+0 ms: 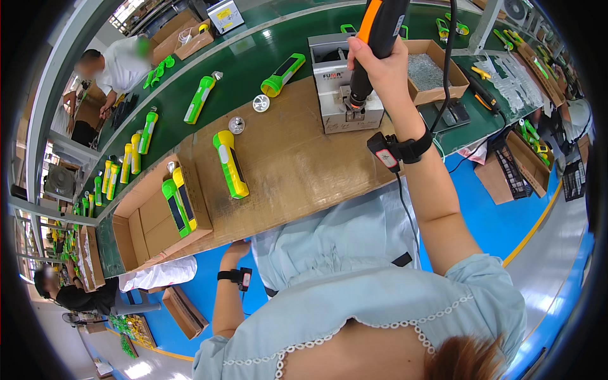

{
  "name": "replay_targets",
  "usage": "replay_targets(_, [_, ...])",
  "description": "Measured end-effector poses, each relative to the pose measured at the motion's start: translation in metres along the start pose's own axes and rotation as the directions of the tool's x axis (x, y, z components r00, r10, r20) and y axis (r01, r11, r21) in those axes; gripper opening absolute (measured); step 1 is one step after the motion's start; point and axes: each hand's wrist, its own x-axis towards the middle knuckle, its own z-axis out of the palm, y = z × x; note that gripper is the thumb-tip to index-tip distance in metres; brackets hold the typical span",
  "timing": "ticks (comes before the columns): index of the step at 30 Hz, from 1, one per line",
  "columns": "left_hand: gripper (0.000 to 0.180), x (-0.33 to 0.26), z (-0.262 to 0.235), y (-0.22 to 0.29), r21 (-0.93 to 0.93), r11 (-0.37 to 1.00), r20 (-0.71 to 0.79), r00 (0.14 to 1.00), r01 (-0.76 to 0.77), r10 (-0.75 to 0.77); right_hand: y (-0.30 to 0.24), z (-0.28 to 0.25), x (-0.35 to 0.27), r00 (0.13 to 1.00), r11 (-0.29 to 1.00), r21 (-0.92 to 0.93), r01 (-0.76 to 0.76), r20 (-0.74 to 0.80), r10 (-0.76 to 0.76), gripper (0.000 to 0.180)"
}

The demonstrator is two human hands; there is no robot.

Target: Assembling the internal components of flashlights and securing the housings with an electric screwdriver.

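Note:
My right hand [383,63] is wrapped round a black and orange electric screwdriver [370,54], held upright. Its tip meets the front slot of a grey screw feeder [332,95]. My left hand [236,251] is low by the near edge of the table, its fingers mostly hidden. A yellow and green flashlight [230,164] lies on the cardboard sheet [291,152], with a loose silvery reflector [236,125] beside its upper end. Another reflector [260,103] lies near a green flashlight [283,75] with a yellow head.
On the left a cardboard box [142,218] holds flashlights. More flashlights [200,99] line the green conveyor [247,50]. Right of the feeder stand a box of screws [425,71] and a second electric screwdriver [484,95]. A black cable [449,57] hangs beside my right arm. Co-workers sit farther off.

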Motion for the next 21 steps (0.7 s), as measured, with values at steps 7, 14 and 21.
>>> replay_targets(7, [0.019,-0.143,-0.010,0.150,0.202,0.710,0.541,0.681,-0.675,0.493,-0.016,-0.001,-0.026,0.991,0.954,0.283,-0.101,0.115,0.071,0.023])
replay_targets(14, [0.048,-0.113,-0.020,0.208,0.880,0.185,-0.112,0.189,-0.436,0.976,-0.021,0.006,-0.051,0.977,0.920,0.376,-0.108,0.209,0.029,0.034])
replay_targets(21, [0.037,-0.097,0.006,0.214,0.798,0.219,-0.041,0.311,-0.562,0.949,-0.014,0.006,-0.066,0.971,0.946,0.286,-0.150,0.223,0.086,0.044])
